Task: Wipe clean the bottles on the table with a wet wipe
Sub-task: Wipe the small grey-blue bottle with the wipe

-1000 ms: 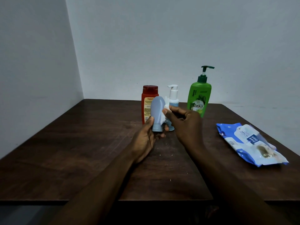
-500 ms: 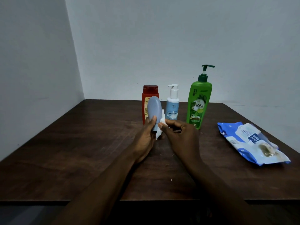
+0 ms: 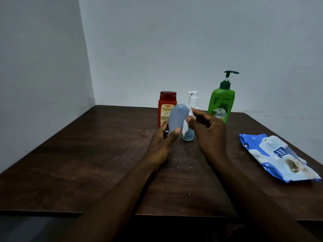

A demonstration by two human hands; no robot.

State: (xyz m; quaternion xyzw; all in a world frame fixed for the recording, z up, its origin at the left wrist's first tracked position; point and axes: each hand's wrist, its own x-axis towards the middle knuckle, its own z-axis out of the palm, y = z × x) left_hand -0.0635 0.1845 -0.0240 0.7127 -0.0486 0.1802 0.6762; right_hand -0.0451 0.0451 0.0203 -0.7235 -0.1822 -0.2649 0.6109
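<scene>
Four bottles: grey bottle (image 3: pixel 177 119) gripped at base by left hand (image 3: pixel 160 145), above desk (image 3: pixel 87 154) centre; red bottle (image 3: pixel 166 107), white-pump bottle (image 3: pixel 192 99), green bottle (image 3: pixel 221 105) standing at 12 o'clock. One wet wipe (image 3: pixel 190 113), pinched by right hand (image 3: pixel 209 135) against grey bottle. One wipes pack (image 3: pixel 276 156), 3 o'clock. Dark wood desk, pale walls (image 3: pixel 174 49).

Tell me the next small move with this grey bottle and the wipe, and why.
Probably draw the wet wipe down the grey bottle: the right hand pinches it against the upper right side, while the left hand grips the base.

plain home room: dark wooden table (image 3: pixel 87 163), bare wall (image 3: pixel 174 49), toiletry bottles (image 3: pixel 221 105), wipes pack (image 3: pixel 276 154).
</scene>
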